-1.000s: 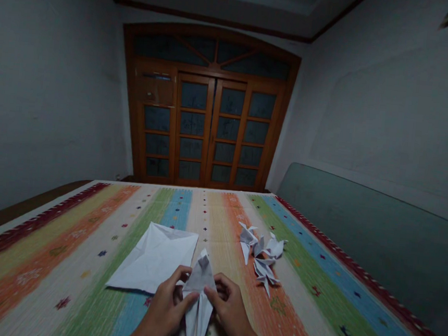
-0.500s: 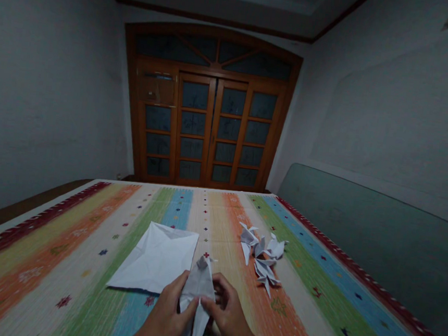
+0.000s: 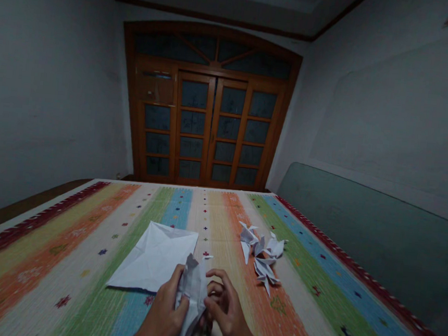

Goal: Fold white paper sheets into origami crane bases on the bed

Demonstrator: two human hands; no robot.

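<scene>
Over the striped woven cloth, left hand pinches folded white paper in the air; right hand curls just beside it, contact unclear. Creased sheet and paper cranes lie near. Risk: an over-tight pinch would crumple the folds.

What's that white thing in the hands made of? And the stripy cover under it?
The white thing looks like folded paper: thin and matte, with crisp creases and crumpled edges. The stripy cover looks like woven fabric, perhaps cotton: fine ribbed lines run through its dull colours, though the exact fibre is hard to tell.
</scene>
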